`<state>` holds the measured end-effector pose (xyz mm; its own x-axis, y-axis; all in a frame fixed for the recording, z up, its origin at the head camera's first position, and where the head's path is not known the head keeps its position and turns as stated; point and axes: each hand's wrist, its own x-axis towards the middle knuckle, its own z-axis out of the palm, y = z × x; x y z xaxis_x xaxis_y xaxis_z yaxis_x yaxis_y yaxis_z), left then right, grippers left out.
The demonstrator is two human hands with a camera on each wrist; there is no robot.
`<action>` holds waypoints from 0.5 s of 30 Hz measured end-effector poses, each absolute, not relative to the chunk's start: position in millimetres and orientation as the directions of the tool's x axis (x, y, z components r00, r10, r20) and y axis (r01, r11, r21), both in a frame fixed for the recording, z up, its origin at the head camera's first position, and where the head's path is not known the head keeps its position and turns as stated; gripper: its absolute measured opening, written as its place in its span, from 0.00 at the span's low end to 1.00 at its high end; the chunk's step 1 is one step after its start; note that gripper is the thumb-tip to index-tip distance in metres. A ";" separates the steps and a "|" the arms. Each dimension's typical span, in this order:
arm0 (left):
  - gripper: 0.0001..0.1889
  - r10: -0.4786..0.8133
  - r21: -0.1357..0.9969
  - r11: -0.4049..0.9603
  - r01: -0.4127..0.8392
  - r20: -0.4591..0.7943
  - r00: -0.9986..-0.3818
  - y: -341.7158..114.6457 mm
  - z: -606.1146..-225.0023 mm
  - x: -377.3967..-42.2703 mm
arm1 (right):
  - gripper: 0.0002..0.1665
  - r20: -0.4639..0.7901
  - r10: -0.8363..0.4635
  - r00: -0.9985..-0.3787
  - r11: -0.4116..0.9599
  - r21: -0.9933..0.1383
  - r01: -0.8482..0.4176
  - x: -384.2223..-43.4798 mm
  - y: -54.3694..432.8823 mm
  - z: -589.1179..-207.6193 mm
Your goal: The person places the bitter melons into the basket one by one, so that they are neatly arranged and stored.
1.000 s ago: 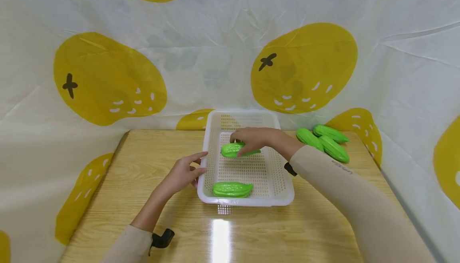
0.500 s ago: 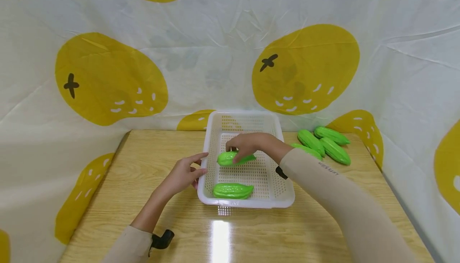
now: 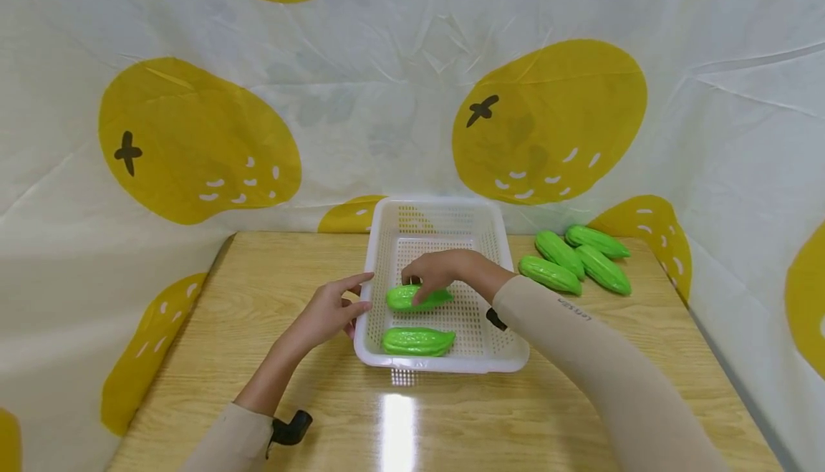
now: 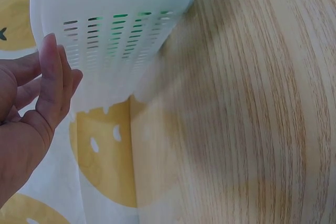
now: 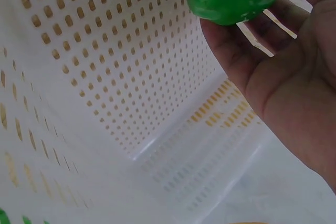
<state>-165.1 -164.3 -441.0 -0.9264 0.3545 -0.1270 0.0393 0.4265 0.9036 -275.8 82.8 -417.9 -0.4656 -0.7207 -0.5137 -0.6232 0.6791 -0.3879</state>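
Held gourd (image 3: 401, 300) moved nearer, axis crosswise, pointing right

Head view angled down, left wrist view close outside the shared basket (image 3: 445, 365), right facing its inside

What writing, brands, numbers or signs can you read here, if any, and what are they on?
Right sleeve: one short dark line of lettering, too small and blurred to read surely.
Patterned cloth: dark crosses look like drawing, not text.
White basket and green vegetables: no text visible.
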 end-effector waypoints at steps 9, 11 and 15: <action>0.30 0.351 0.905 0.423 0.041 -0.122 -0.928 -165.3 -442.8 -165.3 | 0.21 -0.538 -0.714 -0.448 0.683 -0.394 -0.615 -272.0 79.7 -430.3; 0.30 0.350 0.904 0.425 0.042 -0.121 -0.929 -165.8 -443.6 -165.3 | 0.20 -0.539 -0.717 -0.443 0.680 -0.401 -0.613 -270.9 79.3 -432.2; 0.30 0.353 0.905 0.423 0.048 -0.116 -0.928 -165.9 -444.6 -166.0 | 0.20 -0.541 -0.713 -0.446 0.685 -0.400 -0.609 -270.0 79.5 -434.7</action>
